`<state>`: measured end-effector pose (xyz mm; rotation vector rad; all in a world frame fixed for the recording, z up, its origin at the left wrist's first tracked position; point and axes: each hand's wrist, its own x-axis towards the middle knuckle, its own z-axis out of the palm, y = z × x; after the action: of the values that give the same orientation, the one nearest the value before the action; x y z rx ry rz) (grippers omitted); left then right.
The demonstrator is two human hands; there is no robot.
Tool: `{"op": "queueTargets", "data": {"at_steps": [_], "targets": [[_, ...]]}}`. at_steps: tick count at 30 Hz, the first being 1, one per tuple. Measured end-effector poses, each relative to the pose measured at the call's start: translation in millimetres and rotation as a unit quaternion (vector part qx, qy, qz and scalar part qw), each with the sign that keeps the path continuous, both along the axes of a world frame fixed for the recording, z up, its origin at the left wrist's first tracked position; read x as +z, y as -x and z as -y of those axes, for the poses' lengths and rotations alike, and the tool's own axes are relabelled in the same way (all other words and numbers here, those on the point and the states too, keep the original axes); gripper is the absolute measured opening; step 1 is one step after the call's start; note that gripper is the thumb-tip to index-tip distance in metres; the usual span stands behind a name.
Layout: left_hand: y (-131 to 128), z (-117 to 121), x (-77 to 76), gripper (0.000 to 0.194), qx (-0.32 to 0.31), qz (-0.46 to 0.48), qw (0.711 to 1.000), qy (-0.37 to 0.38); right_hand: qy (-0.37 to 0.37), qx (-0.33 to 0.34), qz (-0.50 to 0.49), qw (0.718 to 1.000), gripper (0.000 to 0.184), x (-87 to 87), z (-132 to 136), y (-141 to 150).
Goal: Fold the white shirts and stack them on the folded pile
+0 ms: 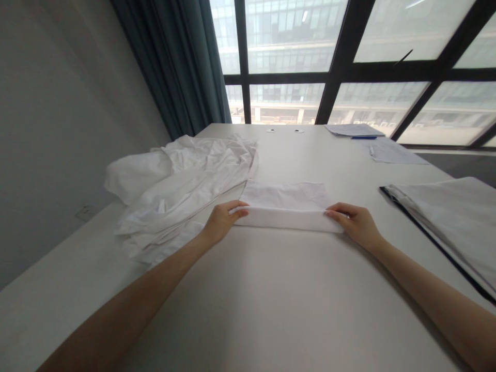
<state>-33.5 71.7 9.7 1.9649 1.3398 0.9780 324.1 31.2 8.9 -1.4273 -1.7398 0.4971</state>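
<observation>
At the frame centre, our left hand (221, 222) and right hand (354, 223) pinch closed on both ends of the folded cloth (287, 213).

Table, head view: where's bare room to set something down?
Bare tabletop lies nearest, between the left forearm and right forearm, below the folded white cloth. A second patch sits beyond that cloth, bordered by the crumpled white cloth and the papers. Crowded: the left, under the crumpled cloth, and far right with papers and a pen.

Head cam faces fwd & down, close above left hand (221, 223) & right hand (355, 223), twd window (290, 44).
</observation>
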Motion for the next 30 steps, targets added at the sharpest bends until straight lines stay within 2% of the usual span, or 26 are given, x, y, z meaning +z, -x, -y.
{"op": "queueTargets", "data": {"at_steps": [4,13,18,23,27,30], "targets": [[0.0,-0.5,-1.7,0.031,0.029,0.024,0.999,0.008,-0.004,-0.019,-0.024,1.000,0.036,1.8,-1.7,-1.3],[2.1,0.5,-1.9,0.028,0.019,0.022,1.000,-0.006,0.002,-0.039,-0.028,0.999,0.038,3.1,-2.8,-3.2],[1.7,-0.3,-1.9,0.026,0.057,0.023,0.998,-0.017,0.015,-0.022,-0.044,0.999,0.033,1.8,-5.2,-8.5],[2.2,-2.6,-1.8,0.026,0.083,0.025,0.996,-0.015,0.000,-0.043,-0.059,0.997,0.033,2.0,-8.7,-9.3],[2.2,-3.0,-1.5,0.029,0.087,0.026,0.996,-0.015,-0.005,-0.053,-0.058,0.997,0.036,1.8,-8.4,-6.8],[2.5,0.7,0.5,0.030,0.066,0.028,0.997,-0.022,-0.013,-0.055,-0.063,0.996,0.037,1.7,-7.3,-7.7]]}}
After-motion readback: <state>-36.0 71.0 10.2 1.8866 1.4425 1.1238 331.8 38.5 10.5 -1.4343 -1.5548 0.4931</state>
